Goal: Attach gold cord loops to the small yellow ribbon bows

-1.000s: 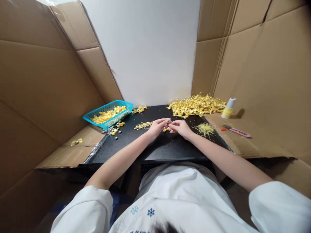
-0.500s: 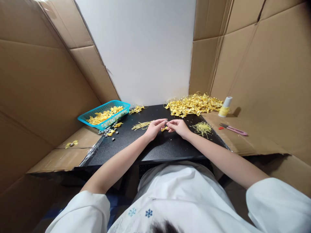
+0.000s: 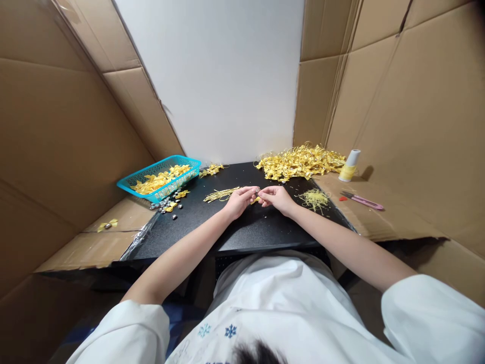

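Note:
My left hand [image 3: 239, 199] and my right hand [image 3: 276, 197] meet over the middle of the black table [image 3: 242, 230]. Their fingertips pinch together on a small yellow ribbon bow [image 3: 256, 199] with a tiny silver piece at its top. Both hands are closed on it. A bundle of thin gold wires [image 3: 221, 193] lies just left of my left hand. A small heap of yellow thread scraps [image 3: 315, 198] lies right of my right hand.
A teal basket [image 3: 143, 184] of yellow bows stands at the left, with small silver bells [image 3: 163, 204] scattered beside it. A big pile of yellow ribbon pieces [image 3: 301, 162] lies at the back. A thread spool [image 3: 349, 165] and pink cutter [image 3: 361, 200] rest on cardboard at the right. Cardboard walls enclose both sides.
Both hands stay pinched together on the bow at the same spot on the table; only the fingers shift slightly. The view has drifted a little.

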Demonstrator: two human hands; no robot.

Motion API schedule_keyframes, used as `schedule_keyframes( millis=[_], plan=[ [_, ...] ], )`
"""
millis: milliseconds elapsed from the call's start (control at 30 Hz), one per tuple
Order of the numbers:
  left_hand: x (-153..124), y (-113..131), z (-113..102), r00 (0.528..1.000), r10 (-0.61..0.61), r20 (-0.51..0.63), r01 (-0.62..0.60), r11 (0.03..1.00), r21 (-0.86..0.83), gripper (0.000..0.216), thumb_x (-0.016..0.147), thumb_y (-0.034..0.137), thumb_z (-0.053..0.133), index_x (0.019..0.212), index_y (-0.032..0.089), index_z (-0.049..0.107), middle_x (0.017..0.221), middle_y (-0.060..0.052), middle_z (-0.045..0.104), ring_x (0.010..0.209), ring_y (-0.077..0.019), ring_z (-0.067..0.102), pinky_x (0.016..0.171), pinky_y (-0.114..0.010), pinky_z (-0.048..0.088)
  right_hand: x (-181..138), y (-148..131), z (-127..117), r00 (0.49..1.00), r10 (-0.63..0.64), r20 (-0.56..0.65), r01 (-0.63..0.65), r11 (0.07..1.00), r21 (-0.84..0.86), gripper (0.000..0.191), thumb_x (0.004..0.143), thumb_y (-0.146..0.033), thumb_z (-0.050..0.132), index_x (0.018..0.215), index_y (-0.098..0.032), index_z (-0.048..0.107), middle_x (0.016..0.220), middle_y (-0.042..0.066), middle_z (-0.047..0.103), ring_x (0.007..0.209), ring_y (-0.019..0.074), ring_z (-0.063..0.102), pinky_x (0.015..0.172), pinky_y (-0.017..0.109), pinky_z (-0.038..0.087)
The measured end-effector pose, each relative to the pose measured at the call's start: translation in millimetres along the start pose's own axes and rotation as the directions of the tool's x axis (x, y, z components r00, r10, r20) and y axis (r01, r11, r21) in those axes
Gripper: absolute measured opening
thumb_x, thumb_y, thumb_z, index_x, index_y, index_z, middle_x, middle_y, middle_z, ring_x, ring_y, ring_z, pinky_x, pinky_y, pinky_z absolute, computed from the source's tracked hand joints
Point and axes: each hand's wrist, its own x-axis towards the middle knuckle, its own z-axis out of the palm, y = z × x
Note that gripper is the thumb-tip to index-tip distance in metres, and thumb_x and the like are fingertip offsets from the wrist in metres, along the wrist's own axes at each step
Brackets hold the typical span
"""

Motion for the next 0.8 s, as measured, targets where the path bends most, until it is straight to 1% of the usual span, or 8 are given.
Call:
schedule_keyframes(
  millis=[167, 267, 367, 467, 667, 800],
  plan=[
    [-1.1, 1.0, -2.5, 0.997, -0.075, 0.036, 0.078, 0.994, -0.074, 0.031, 0.06, 0.026, 0.087, 0.085, 0.011, 0.074, 0.076, -0.003, 0.069, 0.068, -0.0069, 0.059, 0.068, -0.02, 0.047, -2.0, -2.0, 0.4, 1.0, -0.015, 0.022, 0.016, 1.0, -0.012, 0.045, 0.048, -0.05, 0.086, 0.068, -0.013, 0.067, 0.056, 0.001, 0.065, 0.051, 0.008, 0.057, 0.053, 0.021, 0.05],
    [-1.3, 0.0, -3.5, 0.993, -0.103, 0.05, 0.107, 0.989, -0.101, 0.029, 0.062, 0.023, 0.086, 0.085, 0.011, 0.074, 0.081, -0.005, 0.07, 0.073, -0.0085, 0.061, 0.07, -0.02, 0.048, -2.7, -1.1, 0.1, 0.999, -0.028, 0.023, 0.028, 0.999, -0.029, 0.044, 0.05, -0.049, 0.085, 0.068, -0.013, 0.067, 0.056, 0.001, 0.064, 0.05, 0.0078, 0.056, 0.052, 0.021, 0.049],
    [-0.6, -1.9, -4.6, 0.992, -0.106, 0.071, 0.113, 0.989, -0.099, 0.027, 0.064, 0.023, 0.085, 0.086, 0.012, 0.074, 0.081, -0.006, 0.071, 0.072, -0.0091, 0.061, 0.069, -0.021, 0.048, -2.2, 1.3, -1.0, 0.999, -0.04, 0.032, 0.041, 0.998, -0.042, 0.042, 0.053, -0.049, 0.084, 0.068, -0.013, 0.068, 0.056, 0.001, 0.064, 0.05, 0.0078, 0.056, 0.052, 0.022, 0.049],
    [-0.1, -3.3, -5.2, 0.991, -0.108, 0.082, 0.116, 0.989, -0.096, 0.028, 0.063, 0.023, 0.086, 0.086, 0.011, 0.074, 0.08, -0.005, 0.07, 0.071, -0.0086, 0.06, 0.069, -0.021, 0.048, -1.7, 3.3, -2.2, 0.998, -0.044, 0.044, 0.046, 0.998, -0.047, 0.043, 0.052, -0.049, 0.084, 0.067, -0.012, 0.067, 0.054, 0.001, 0.063, 0.048, 0.007, 0.054, 0.051, 0.021, 0.048],
    [-1.6, -3.0, -3.4, 0.992, -0.109, 0.071, 0.114, 0.991, -0.075, 0.028, 0.062, 0.023, 0.086, 0.085, 0.012, 0.075, 0.081, -0.005, 0.07, 0.072, -0.0087, 0.06, 0.074, -0.024, 0.048, -3.4, 4.0, -2.3, 0.997, -0.068, 0.037, 0.07, 0.995, -0.07, 0.042, 0.052, -0.049, 0.083, 0.066, -0.013, 0.066, 0.054, 0.0, 0.062, 0.048, 0.0067, 0.053, 0.05, 0.021, 0.046],
    [-3.3, -2.5, -1.6, 0.994, -0.091, 0.064, 0.095, 0.993, -0.065, 0.033, 0.059, 0.027, 0.087, 0.086, 0.012, 0.074, 0.078, -0.003, 0.07, 0.072, -0.0082, 0.06, 0.076, -0.024, 0.048, -2.6, 3.0, -2.2, 0.994, -0.094, 0.047, 0.098, 0.989, -0.11, 0.041, 0.055, -0.05, 0.081, 0.066, -0.014, 0.065, 0.054, -0.001, 0.061, 0.049, 0.0068, 0.052, 0.051, 0.021, 0.045]
  ],
)
